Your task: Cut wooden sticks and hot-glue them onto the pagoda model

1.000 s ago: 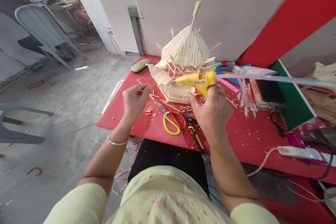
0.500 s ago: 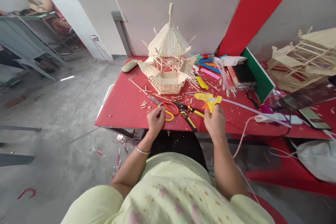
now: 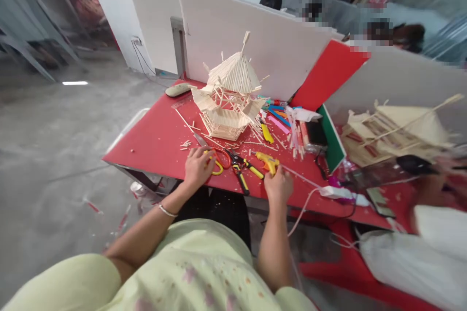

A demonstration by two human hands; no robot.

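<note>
My right hand (image 3: 279, 185) is wrapped round the grip of a yellow glue gun (image 3: 267, 159), its nozzle pointing left just over the table. A clear glue stick runs out of the gun's back. My left hand (image 3: 198, 167) lies at the front edge with fingers stretched and a little apart, beside the red-and-yellow-handled scissors (image 3: 223, 157); it partly covers their yellow loop. Between my hands lie black-and-yellow pliers (image 3: 240, 175). Beyond them stands a pavilion model (image 3: 229, 107) of thin wooden sticks with a pointed roof, touched by neither hand.
The red table (image 3: 146, 141) carries stick offcuts, a yellow cutter (image 3: 267, 133) and a computer mouse (image 3: 178, 90). At right are a green board (image 3: 332, 141), a second stick model (image 3: 397, 131) and a white power strip (image 3: 341, 193) with cords. White panels (image 3: 226, 24) stand behind.
The view has turned right and tilted. My left hand's fingers have uncurled beside the scissors. The glue gun stays in my right hand, and the pavilion model stands where it was.
</note>
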